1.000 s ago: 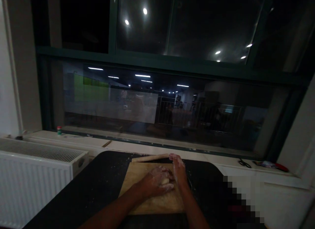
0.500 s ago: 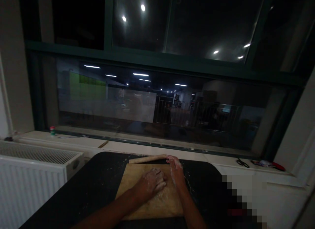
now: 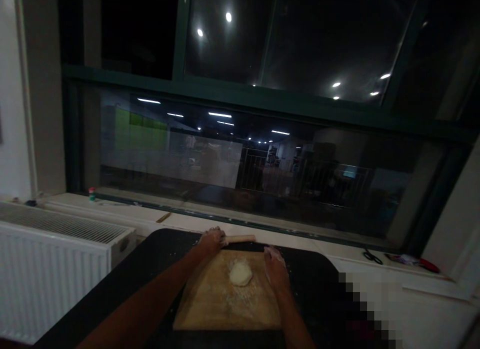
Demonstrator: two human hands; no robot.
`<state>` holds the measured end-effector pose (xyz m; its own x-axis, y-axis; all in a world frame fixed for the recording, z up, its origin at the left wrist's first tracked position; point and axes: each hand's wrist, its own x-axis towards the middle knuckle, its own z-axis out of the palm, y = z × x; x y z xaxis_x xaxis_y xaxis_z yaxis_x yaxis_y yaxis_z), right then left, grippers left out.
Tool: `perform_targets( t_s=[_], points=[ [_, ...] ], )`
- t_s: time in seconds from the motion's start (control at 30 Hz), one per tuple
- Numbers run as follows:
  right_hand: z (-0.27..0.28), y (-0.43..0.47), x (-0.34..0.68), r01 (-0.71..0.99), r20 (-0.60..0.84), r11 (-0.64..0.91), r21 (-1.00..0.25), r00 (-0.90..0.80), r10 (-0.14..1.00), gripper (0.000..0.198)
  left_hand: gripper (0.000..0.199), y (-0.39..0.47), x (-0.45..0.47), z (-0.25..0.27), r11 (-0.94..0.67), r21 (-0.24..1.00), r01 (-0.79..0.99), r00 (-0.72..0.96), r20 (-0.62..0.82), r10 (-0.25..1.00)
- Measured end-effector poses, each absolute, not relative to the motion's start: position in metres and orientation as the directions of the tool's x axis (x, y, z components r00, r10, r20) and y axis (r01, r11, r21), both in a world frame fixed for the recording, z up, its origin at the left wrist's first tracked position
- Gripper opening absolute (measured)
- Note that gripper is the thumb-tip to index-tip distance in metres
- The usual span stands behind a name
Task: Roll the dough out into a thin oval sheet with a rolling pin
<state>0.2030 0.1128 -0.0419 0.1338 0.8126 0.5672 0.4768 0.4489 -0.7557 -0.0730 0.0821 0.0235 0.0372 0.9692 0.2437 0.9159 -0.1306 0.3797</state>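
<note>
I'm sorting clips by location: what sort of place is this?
Probably an indoor workspace: a white radiator, a wide window and a dark table bearing a wooden board with dough.

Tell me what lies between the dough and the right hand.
Between the dough and the right hand, the head camera's view shows just a strip of the wooden board.

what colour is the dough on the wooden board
The dough is pale cream; the head view shows it best.
</note>
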Motion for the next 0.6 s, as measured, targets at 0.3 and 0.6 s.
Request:
perform_targets(
  t_s=[0.3,0.6],
  points=[
    [0.04,0.086,0.205,0.51,0.814,0.652,-0.561,0.194,0.548,0.062,0.041,0.035,-0.062,0.075,-0.414,0.336,0.846,0.297,0.348,0.889],
    [0.058,0.032,0.203,0.846,0.496,0.529,-0.07,-0.431,0.754,0.058,0.042,-0.049,-0.041,0.062,-0.361,0.412,0.837,0.204,0.376,0.904]
  ],
)
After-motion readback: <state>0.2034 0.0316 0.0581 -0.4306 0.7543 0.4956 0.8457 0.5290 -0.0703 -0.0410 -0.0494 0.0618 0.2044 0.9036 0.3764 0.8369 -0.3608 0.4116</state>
